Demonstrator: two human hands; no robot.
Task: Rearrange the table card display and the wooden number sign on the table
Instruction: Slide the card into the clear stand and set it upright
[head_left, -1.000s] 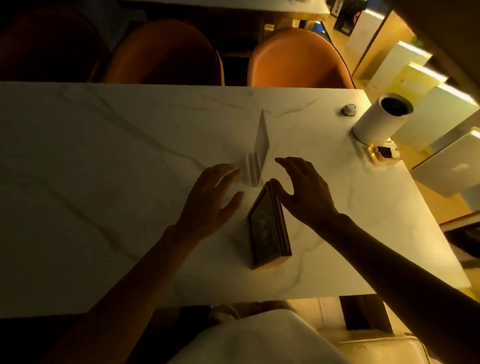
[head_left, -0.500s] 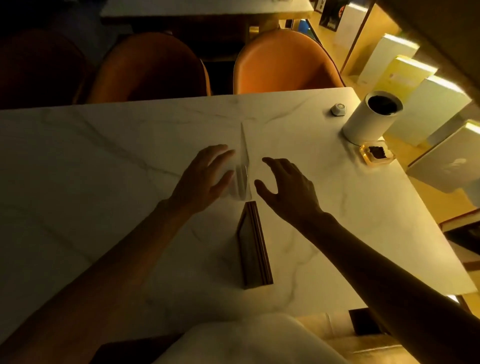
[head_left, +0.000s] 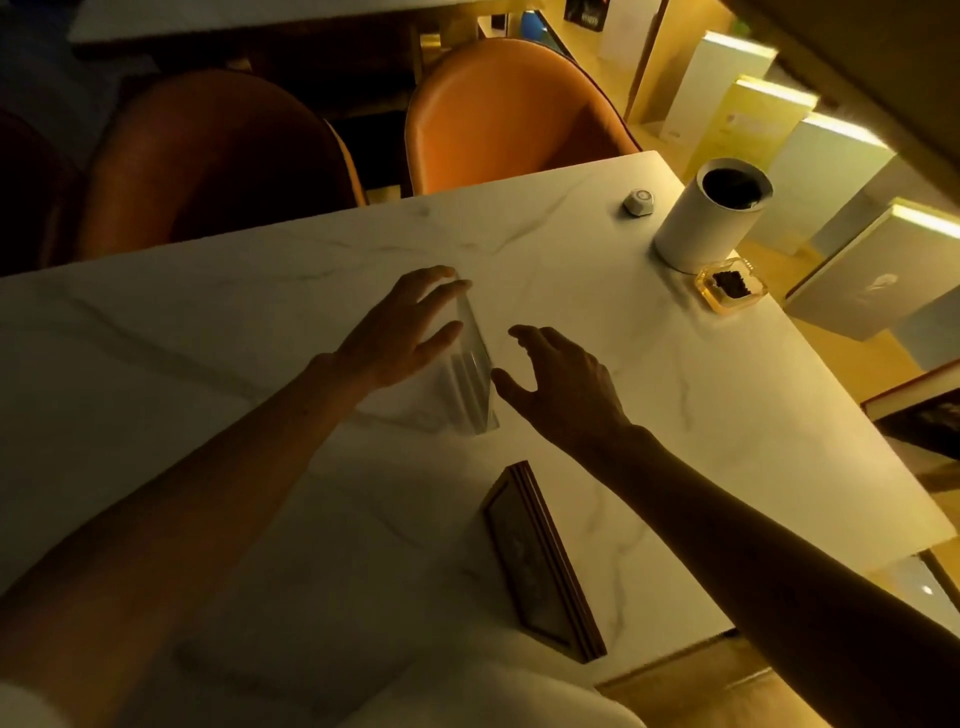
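While the white veined marble table spreads wide, the left hand, fingers spread, rests against the left face of the upright clear acrylic table card display mid-table, the right hand hovers splayed just right, and the dark wooden number sign leans nearer.

Table: white veined marble look, smooth, low sheen. Table card display by the left hand's fingertips: clear glossy plastic. Number sign: dark wood, matt.
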